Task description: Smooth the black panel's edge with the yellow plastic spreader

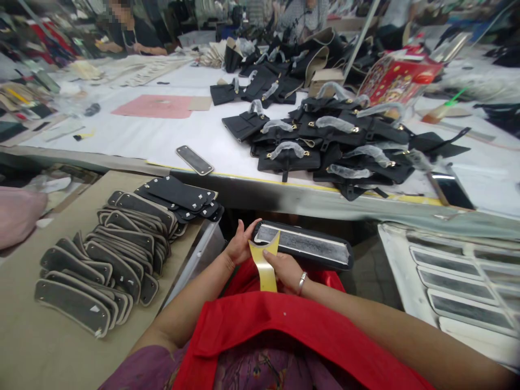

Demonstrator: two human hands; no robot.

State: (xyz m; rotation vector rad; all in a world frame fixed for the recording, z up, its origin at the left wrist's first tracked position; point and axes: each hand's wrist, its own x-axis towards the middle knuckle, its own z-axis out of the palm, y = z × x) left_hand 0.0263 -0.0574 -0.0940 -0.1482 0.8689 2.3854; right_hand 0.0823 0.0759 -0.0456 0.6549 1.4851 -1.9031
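Over my lap lies a long black padded piece (345,261), with a grey strip framed by white lines on its upper face. My left hand (239,246) grips its left end, thumb raised and fingers partly hidden behind it. A glossy, curved yellow strip (266,273) is pinched in my right hand (286,271), thumb on its face. The strip's upper edge overlaps the left part of the black piece. Whether the strip touches the piece, I cannot tell.
Stacked grey panels with pale edges (117,265) and black panels (174,192) cover the board at left. One loose panel (195,160) lies on the white table (134,135). Black bags (288,160) and a phone (450,188) sit ahead. At right is a rack of strips (459,284).
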